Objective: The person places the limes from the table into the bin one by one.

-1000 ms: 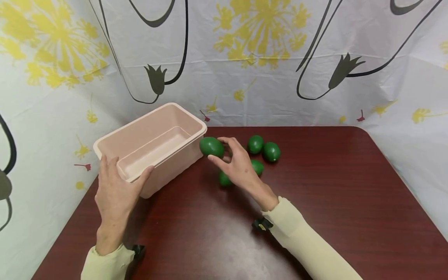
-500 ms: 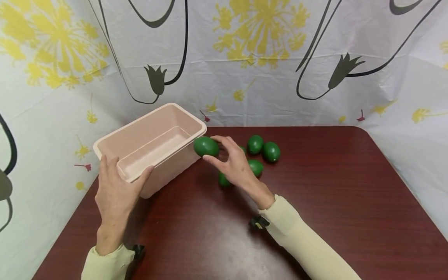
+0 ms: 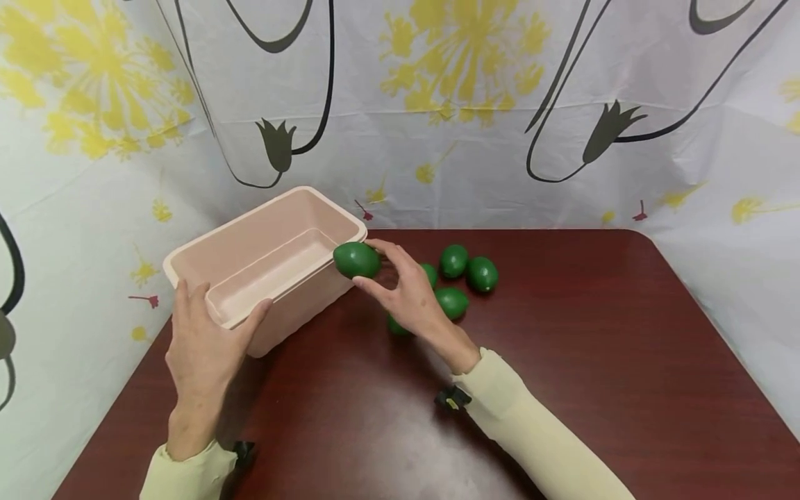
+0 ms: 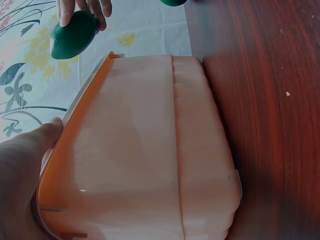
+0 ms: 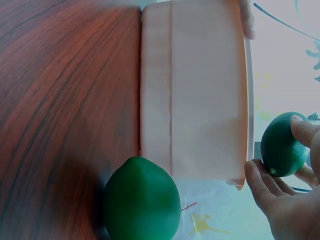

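A pale pink plastic bin (image 3: 294,312) stands on the table at the left, its inside bare in the head view. My left hand (image 3: 203,354) holds its near left corner, thumb on the rim (image 4: 52,160) in the left wrist view. Between thumb and fingers, my right hand (image 3: 409,298) pinches a green lime (image 3: 356,260) near the bin's far right corner. In the right wrist view that lime (image 5: 280,142) is up at rim height, just outside the bin wall (image 5: 205,90).
Several more limes (image 3: 451,303) lie on the dark red wooden table (image 3: 594,347) right of the bin, some partly hidden behind my right hand. One lime (image 5: 142,200) looms large in the right wrist view. A patterned white cloth (image 3: 475,160) hangs behind the table.
My right hand has moved left with the lime, bringing it from beside the bin to overlapping its rim in the head view. The left hand keeps its place on the bin.
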`<state>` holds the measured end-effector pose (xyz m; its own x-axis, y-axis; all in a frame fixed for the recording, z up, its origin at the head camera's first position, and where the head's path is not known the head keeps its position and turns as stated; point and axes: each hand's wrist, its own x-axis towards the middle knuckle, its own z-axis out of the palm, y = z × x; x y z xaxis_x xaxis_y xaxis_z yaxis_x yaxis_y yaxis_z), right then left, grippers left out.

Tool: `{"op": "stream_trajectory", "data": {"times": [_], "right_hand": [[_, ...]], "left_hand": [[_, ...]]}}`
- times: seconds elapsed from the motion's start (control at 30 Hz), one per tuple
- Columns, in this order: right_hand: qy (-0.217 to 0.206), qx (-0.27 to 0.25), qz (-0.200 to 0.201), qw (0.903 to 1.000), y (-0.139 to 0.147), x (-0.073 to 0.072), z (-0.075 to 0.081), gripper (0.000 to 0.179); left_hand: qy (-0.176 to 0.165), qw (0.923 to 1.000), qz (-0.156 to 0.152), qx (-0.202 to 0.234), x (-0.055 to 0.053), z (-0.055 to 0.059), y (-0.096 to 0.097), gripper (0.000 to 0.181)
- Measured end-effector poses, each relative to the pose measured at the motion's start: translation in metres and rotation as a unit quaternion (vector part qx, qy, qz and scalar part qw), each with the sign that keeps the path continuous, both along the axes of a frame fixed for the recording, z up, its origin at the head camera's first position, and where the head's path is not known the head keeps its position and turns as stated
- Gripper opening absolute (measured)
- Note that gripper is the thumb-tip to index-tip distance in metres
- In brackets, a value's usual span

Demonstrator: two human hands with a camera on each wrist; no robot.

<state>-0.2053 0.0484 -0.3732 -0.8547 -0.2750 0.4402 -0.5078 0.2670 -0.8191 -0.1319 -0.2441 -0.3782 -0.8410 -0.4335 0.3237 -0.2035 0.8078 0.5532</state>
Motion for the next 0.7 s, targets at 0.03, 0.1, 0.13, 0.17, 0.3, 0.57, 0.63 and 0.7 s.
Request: {"op": "stream_trajectory", "data": {"times": [0.03, 0.1, 0.13, 0.17, 0.3, 0.57, 0.63, 0.7], "right_hand": [[-0.003, 0.002, 0.001, 1.0000, -0.001, 0.000, 0.000, 0.060], [-0.005, 0.003, 0.000, 1.0000, -0.002, 0.001, 0.000, 0.060], [-0.005, 0.001, -0.002, 1.0000, -0.002, 0.001, 0.000, 0.060], [-0.004, -0.001, -0.003, 1.0000, -0.003, 0.000, 0.000, 0.060], [-0.003, -0.003, -0.009, 0.9999, -0.004, -0.001, 0.001, 0.061], [-0.004, 0.010, -0.016, 0.9998, -0.010, -0.001, 0.002, 0.063], [-0.004, 0.010, -0.017, 0.9998, -0.012, -0.001, 0.002, 0.063], [-0.005, 0.007, -0.015, 0.9999, -0.014, -0.001, 0.002, 0.063]], "left_hand": [[-0.001, 1.0000, 0.001, 0.000, 0.001, 0.000, -0.001, 0.100], [0.000, 1.0000, 0.000, 0.000, 0.002, 0.000, -0.001, 0.099], [0.001, 1.0000, -0.001, 0.000, 0.002, 0.000, -0.001, 0.099], [0.003, 1.0000, -0.001, -0.001, 0.002, -0.001, -0.001, 0.099], [0.007, 1.0000, 0.000, -0.003, 0.002, -0.001, -0.001, 0.098], [0.002, 1.0000, 0.000, -0.008, 0.001, 0.000, -0.001, 0.098], [0.002, 1.0000, 0.000, -0.009, 0.001, 0.000, -0.001, 0.098], [0.001, 1.0000, 0.000, -0.008, 0.002, 0.000, -0.001, 0.098]]}}
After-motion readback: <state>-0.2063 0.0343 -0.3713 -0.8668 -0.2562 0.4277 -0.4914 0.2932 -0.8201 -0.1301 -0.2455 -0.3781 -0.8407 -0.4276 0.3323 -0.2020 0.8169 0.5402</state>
